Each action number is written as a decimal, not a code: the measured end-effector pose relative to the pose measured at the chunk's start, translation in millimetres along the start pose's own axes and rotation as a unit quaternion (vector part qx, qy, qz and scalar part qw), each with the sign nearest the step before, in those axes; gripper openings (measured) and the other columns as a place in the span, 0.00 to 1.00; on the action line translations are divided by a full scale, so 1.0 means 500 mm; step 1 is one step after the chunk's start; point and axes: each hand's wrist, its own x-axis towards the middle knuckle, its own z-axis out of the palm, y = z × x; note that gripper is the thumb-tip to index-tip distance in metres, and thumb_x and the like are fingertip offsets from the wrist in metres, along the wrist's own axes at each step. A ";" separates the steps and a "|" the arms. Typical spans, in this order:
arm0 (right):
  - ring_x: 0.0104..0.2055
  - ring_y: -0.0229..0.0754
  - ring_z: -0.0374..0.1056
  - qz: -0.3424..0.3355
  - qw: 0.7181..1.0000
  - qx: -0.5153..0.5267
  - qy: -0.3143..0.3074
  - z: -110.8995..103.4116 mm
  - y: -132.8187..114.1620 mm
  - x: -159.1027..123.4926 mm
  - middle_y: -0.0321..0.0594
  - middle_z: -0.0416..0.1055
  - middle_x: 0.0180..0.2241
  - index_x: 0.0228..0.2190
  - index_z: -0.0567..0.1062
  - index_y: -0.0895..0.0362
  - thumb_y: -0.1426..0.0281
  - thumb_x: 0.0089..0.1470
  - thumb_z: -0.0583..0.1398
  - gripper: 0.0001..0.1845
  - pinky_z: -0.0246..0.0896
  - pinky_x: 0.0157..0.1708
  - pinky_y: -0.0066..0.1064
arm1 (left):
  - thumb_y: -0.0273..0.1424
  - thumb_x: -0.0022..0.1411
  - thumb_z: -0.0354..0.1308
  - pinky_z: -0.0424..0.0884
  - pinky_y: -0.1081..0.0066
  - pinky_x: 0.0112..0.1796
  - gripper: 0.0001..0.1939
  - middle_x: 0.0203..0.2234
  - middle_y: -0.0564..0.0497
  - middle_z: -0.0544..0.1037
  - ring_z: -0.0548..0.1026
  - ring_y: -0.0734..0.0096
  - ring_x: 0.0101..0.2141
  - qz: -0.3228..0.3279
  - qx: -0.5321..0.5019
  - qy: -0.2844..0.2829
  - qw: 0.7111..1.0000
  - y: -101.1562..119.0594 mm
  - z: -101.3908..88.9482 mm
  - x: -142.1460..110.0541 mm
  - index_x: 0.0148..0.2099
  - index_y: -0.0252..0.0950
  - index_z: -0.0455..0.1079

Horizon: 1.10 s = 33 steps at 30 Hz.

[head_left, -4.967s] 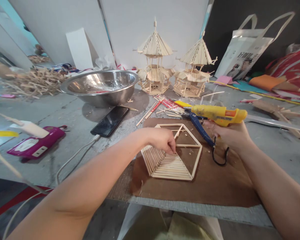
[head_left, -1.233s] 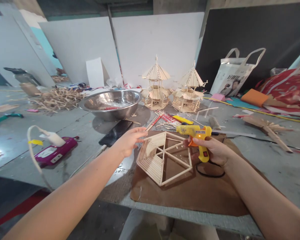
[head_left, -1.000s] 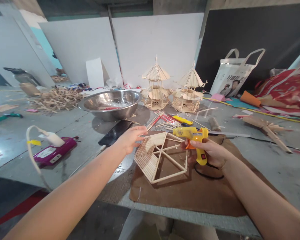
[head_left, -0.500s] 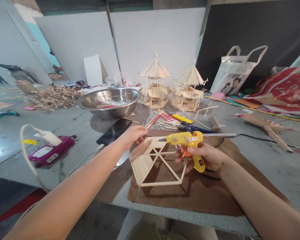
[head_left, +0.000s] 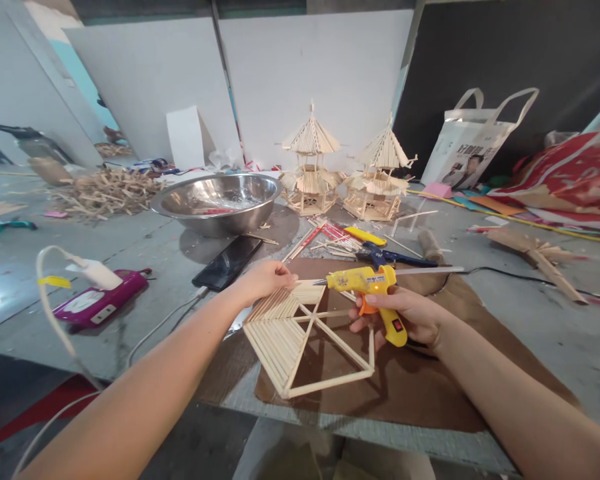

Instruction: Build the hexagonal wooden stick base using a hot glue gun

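My right hand [head_left: 405, 312] grips a yellow glue gun [head_left: 363, 280], fingers around its handle near the orange trigger. A glue stick [head_left: 430, 270] juts from the gun's back, and its nozzle points left over the far edge of a hexagonal wooden stick frame [head_left: 330, 385]. Sticks fill the left sections of that frame in close rows [head_left: 280, 340], while the right sections show only spokes and rim. My left hand [head_left: 269, 279] is closed on the frame's far left edge, its fingertips partly hidden. Brown cardboard [head_left: 405, 393] lies beneath the frame.
A steel bowl [head_left: 250, 217] and a phone [head_left: 227, 263] are left of centre. Two stick pavilions [head_left: 311, 180] stand behind loose sticks, a yellow cutter [head_left: 365, 235] and blue-handled pliers [head_left: 395, 257]. A purple power strip [head_left: 105, 300] with a white cable sits at left.
The frame has turned and shifted slightly left and toward me. My left hand has moved with its edge. The glue gun has shifted a little left and its nozzle is slightly lower.
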 end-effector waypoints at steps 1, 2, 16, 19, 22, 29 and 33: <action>0.32 0.43 0.68 0.008 1.000 0.001 0.004 -0.001 0.001 0.002 0.41 0.68 0.31 0.29 0.67 0.59 0.69 0.43 0.58 0.09 0.65 0.20 0.30 | 0.46 0.42 0.53 0.55 0.75 0.23 0.18 0.20 0.54 0.70 0.65 0.73 0.23 0.001 -0.013 -0.005 1.000 -0.003 0.001 0.001 0.27 0.35 0.68; 0.32 0.42 0.68 0.012 1.000 0.002 0.006 -0.003 0.003 0.004 0.40 0.68 0.30 0.29 0.66 0.59 0.69 0.43 0.58 0.09 0.65 0.20 0.31 | 0.45 0.41 0.54 0.55 0.75 0.23 0.18 0.21 0.54 0.70 0.65 0.72 0.24 0.000 -0.024 -0.006 1.000 -0.005 0.001 0.002 0.28 0.35 0.68; 0.25 0.38 0.68 -0.112 0.978 0.042 0.170 -0.077 -0.046 -0.025 0.36 0.70 0.27 0.28 0.68 0.57 0.68 0.46 0.55 0.05 0.66 0.23 0.33 | 0.45 0.37 0.56 0.51 0.75 0.21 0.17 0.15 0.56 0.65 0.60 0.76 0.19 -0.029 -0.045 -0.011 0.999 0.001 -0.022 0.019 0.24 0.35 0.66; 0.25 0.37 0.67 -0.123 0.976 0.041 0.176 -0.082 -0.047 -0.025 0.36 0.70 0.27 0.28 0.68 0.57 0.68 0.46 0.55 0.05 0.65 0.24 0.33 | 0.45 0.36 0.56 0.50 0.75 0.20 0.17 0.14 0.56 0.64 0.59 0.76 0.18 -0.054 -0.037 -0.004 0.998 -0.007 -0.024 0.021 0.23 0.35 0.65; 0.24 0.36 0.66 -0.131 0.974 0.043 0.179 -0.081 -0.047 -0.024 0.36 0.70 0.27 0.27 0.68 0.57 0.69 0.46 0.55 0.05 0.65 0.23 0.32 | 0.45 0.38 0.56 0.51 0.75 0.20 0.17 0.13 0.56 0.63 0.60 0.75 0.19 -0.039 -0.021 0.006 0.999 -0.006 -0.017 0.032 0.21 0.35 0.64; 0.24 0.35 0.66 -0.139 0.971 0.038 0.193 -0.082 -0.048 -0.025 0.35 0.70 0.26 0.26 0.68 0.56 0.69 0.45 0.55 0.04 0.65 0.23 0.32 | 0.42 0.41 0.55 0.47 0.74 0.18 0.14 0.10 0.56 0.59 0.57 0.76 0.15 -0.047 0.041 0.010 0.998 0.031 -0.003 0.071 0.22 0.35 0.66; 0.24 0.35 0.66 -0.141 0.971 0.037 0.189 -0.083 -0.048 -0.023 0.35 0.70 0.26 0.26 0.69 0.56 0.69 0.45 0.55 0.04 0.65 0.23 0.31 | 0.39 0.42 0.55 0.47 0.74 0.18 0.12 0.09 0.56 0.59 0.57 0.76 0.15 -0.026 0.044 0.006 0.999 0.054 0.015 0.086 0.20 0.35 0.65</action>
